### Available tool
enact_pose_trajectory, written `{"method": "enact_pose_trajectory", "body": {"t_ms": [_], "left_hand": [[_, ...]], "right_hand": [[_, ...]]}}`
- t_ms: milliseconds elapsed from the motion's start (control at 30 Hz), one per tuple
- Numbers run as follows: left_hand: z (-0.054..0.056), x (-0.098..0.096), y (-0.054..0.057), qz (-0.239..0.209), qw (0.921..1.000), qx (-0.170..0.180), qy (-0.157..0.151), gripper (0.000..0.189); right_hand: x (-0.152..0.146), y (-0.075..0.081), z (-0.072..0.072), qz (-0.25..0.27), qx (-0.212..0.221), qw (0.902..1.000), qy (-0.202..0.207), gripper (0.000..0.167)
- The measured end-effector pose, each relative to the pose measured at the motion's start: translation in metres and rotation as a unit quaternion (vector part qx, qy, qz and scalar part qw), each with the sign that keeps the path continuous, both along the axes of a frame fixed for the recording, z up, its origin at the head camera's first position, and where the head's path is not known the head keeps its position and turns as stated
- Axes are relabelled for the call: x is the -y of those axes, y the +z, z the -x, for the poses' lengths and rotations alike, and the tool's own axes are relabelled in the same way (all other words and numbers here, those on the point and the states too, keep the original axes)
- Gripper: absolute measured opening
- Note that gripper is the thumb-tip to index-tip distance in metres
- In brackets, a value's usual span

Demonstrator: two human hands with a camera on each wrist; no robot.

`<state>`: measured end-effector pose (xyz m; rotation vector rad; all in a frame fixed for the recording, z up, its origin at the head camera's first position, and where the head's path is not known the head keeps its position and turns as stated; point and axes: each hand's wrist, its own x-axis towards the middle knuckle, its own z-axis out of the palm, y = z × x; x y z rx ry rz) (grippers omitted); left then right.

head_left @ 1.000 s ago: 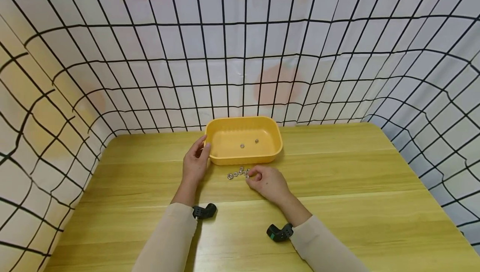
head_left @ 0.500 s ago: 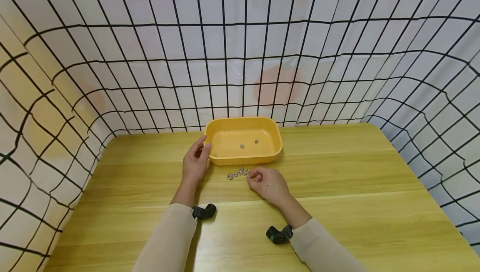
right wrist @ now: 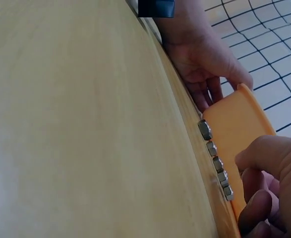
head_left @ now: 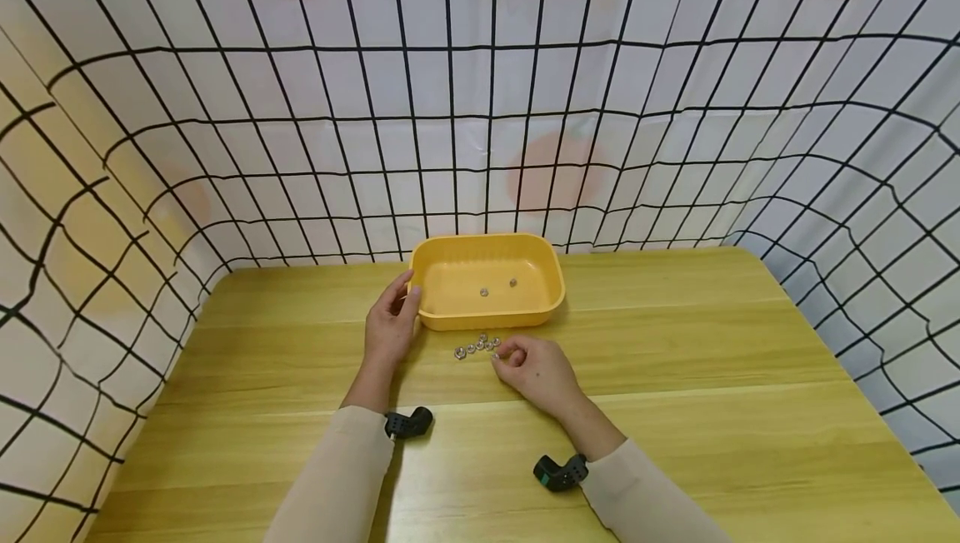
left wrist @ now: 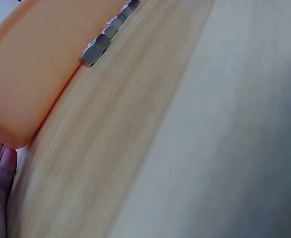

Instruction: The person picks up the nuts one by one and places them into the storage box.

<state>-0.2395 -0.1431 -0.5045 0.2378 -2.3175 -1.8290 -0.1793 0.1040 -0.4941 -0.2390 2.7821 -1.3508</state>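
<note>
Nuts (head_left: pixel 480 346) lie bunched in a short row on the wooden table (head_left: pixel 675 343), just in front of the yellow tray (head_left: pixel 487 321), too small in my head view for me to tell exactly where one touches the next. My left wrist view cuts that row off at its top edge and shows only part of my left hand (head_left: pixel 387 331) at the tray's corner; in my right wrist view much of the tray hides behind my right hand (head_left: pixel 538 368), itself cropped by the border. Both sleeves (head_left: pixel 330 476) run out of the bottom of the head view. My left hand is relaxed, thumb apart from the forefinger, touching the tray's left end, some fingertips tucked out of sight behind the wall. My right hand is curled, thumb and forefinger pinching a single nut (head_left: pixel 496 356) beside the row's right end, though that nut is barely a speck. Inside the tray sit a nearer nut (head_left: pixel 483 292) and a farther nut (head_left: pixel 513 282), apart from each other.
</note>
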Motion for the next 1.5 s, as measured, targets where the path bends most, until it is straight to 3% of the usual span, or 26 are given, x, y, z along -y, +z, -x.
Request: {"method": "enact_pose_trajectory", "body": {"t_ms": [367, 833, 1200, 1500], "left_hand": [[0.000, -0.001, 0.000, -0.001, 1.0000, -0.003, 0.002, 0.040], [-0.001, -0.004, -0.001, 0.001, 0.9999, -0.015, -0.002, 0.041], [0.001, 0.000, 0.002, -0.002, 0.9999, -0.011, -0.008, 0.042], [0.000, 0.000, 0.000, 0.004, 0.9999, -0.012, -0.008, 0.043]], "right_hand": [[0.002, 0.012, -0.004, 0.053, 0.023, 0.9983, 0.010, 0.007], [-0.002, 0.033, -0.006, 0.044, -0.016, 0.9988, 0.013, 0.008], [-0.012, 0.053, 0.008, 0.046, -0.044, 0.9979, -0.004, 0.010], [-0.021, 0.066, 0.030, 0.013, -0.059, 0.9980, -0.021, 0.013]]}}
